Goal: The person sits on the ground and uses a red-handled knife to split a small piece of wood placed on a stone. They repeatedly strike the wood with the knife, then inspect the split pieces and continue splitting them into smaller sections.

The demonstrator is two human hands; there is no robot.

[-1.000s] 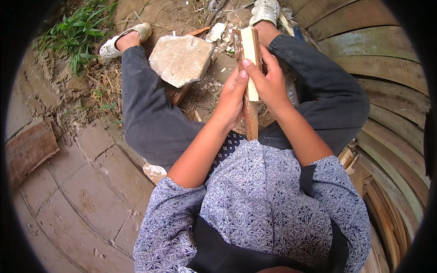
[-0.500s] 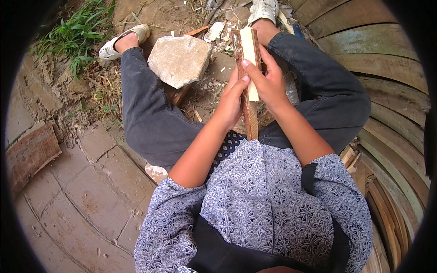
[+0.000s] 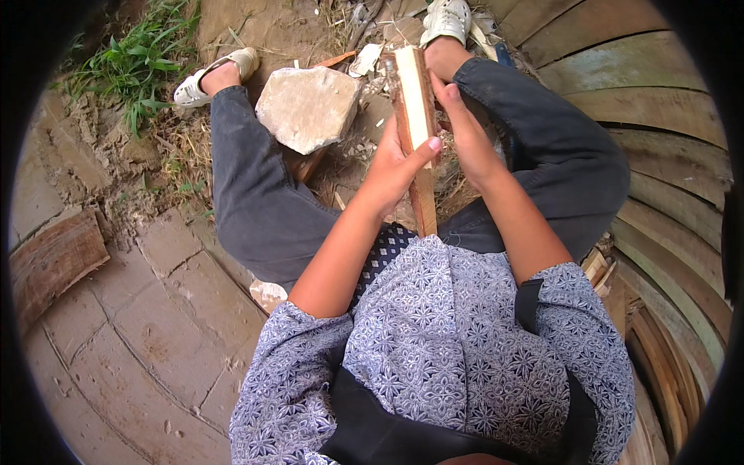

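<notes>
A long length of wood (image 3: 416,89) with a pale, bare strip along its top and rough brown sides points away from me, its narrower brown near end close to my lap. My left hand (image 3: 394,167) grips it around the middle, thumb laid across the pale strip and fingers hidden beneath. Along its right side is my right hand (image 3: 471,147), thumb lifted off the wood and fingers stretched forward, the fingertips at the wood's edge. Whether the lower fingers bear its weight is hidden.
A large pale stone (image 3: 308,108) lies between my legs, left of the wood. Wood chips (image 3: 366,60) litter the soil beyond. Curved planks (image 3: 659,116) line the right side. Paving (image 3: 155,325) spreads at the left, with a bark slab (image 3: 62,263) on it; grass (image 3: 136,66) grows at the far left.
My right hand has loosened, its thumb coming off the pale strip. The wood's far end has swung slightly left and turned a little, still in my left hand.
</notes>
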